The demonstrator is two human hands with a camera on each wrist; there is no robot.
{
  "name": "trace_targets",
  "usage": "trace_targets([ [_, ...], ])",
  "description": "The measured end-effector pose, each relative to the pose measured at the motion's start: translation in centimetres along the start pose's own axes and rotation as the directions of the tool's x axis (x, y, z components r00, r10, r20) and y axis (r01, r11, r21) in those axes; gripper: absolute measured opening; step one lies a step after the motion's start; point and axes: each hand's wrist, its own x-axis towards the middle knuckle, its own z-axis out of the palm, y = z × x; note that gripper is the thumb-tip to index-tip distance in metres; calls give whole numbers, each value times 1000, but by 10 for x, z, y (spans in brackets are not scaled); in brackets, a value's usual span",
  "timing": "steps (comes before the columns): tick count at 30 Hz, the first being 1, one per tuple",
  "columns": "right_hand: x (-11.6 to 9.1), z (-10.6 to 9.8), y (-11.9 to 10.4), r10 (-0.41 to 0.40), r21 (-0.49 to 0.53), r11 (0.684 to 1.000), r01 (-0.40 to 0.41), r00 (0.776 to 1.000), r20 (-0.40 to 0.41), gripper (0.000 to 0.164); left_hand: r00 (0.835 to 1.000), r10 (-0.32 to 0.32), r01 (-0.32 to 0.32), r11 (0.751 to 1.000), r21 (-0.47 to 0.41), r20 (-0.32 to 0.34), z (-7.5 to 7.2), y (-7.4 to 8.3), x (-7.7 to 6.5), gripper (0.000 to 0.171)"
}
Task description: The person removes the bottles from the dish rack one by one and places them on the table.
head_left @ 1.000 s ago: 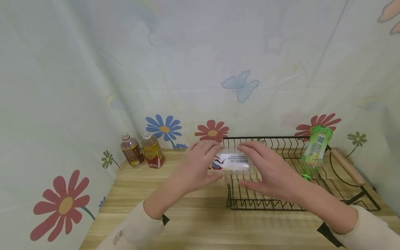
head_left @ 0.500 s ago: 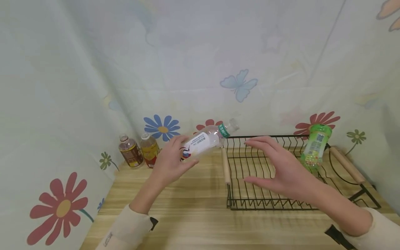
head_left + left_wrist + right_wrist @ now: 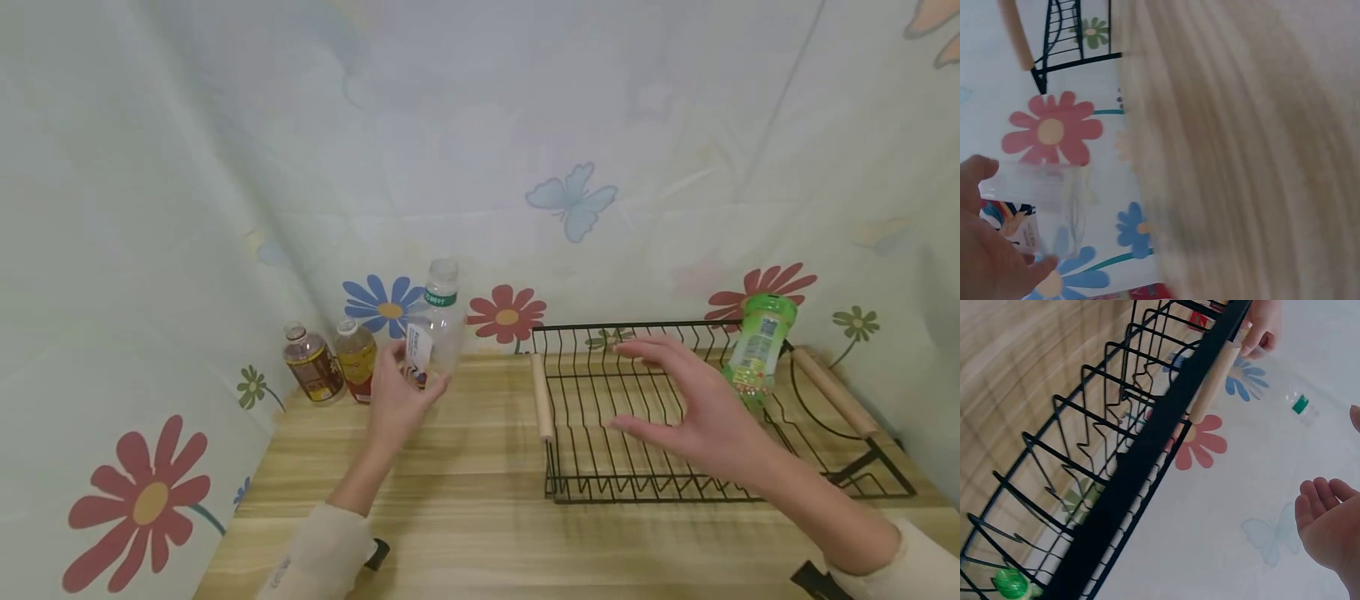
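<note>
My left hand (image 3: 401, 392) grips a clear plastic bottle (image 3: 444, 329) low on its body, fingers and thumb round it. The bottle has a white label and a green band at its uncapped neck, and stands nearly upright above the table. In the left wrist view, the bottle's base (image 3: 1072, 212) shows past the fingers. My right hand (image 3: 697, 408) is held over the black wire rack (image 3: 600, 479), thumb and fingers spread apart with nothing between them. To the left of the held bottle, a yellow-and-red labelled bottle (image 3: 356, 358) and a brown labelled bottle (image 3: 315, 365) stand upright.
A green bottle (image 3: 761, 346) leans neck-down in the rack's right part. Wooden handles (image 3: 542, 396) flank the rack. Behind the wood-grain table (image 3: 450, 517) hangs a flowered cloth (image 3: 480, 167), with another fold of it along the left.
My left hand has carried the bottle left, away from the right hand, and turned it from lying sideways to nearly upright. The right hand has let go and drawn slightly right.
</note>
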Motion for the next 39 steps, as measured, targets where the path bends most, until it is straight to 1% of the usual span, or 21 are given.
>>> trace_targets([
  [3, -5, 4, 9, 15, 7, 1000, -15, 1000, -22, 81, 996, -51, 50, 998, -27, -73, 11, -8, 0, 84],
  [6, -8, 9, 17, 41, 29, 999, -40, 999, -35, 78, 988, -79, 73, 996, -47, -135, 19, -15, 2, 83],
  [11, -11, 16, 30, 86, 86, 993, -81, 995, -49, 70, 971, -99, 84, 994, -74, -219, 30, -26, 6, 80],
  [16, -15, 20, 48, 159, 140, 979, -149, 985, -67, 63, 955, -115, 103, 993, -59, -273, 38, -34, 8, 77],
  [21, -19, 18, 60, 240, 176, 958, -226, 969, -63, 60, 947, -140, 133, 990, -44, -290, 43, -40, 8, 76],
  [24, -21, 16, 64, 266, 194, 948, -251, 962, -55, 60, 944, -149, 147, 989, -30, -294, 45, -43, 8, 76],
  [28, -18, 12, 65, 278, 190, 946, -264, 959, -49, 59, 943, -164, 166, 986, -18, -289, 45, -44, 11, 77],
  [33, -19, 7, 63, 289, 168, 946, -278, 957, -41, 59, 940, -215, 220, 975, -13, -266, 46, -46, 12, 79],
  [36, -23, 6, 63, 291, 163, 946, -282, 956, -34, 59, 936, -243, 254, 967, 9, -255, 46, -46, 11, 80],
  [39, -26, 6, 63, 299, 168, 942, -290, 954, -30, 58, 938, -258, 276, 960, 49, -232, 45, -45, 10, 81],
])
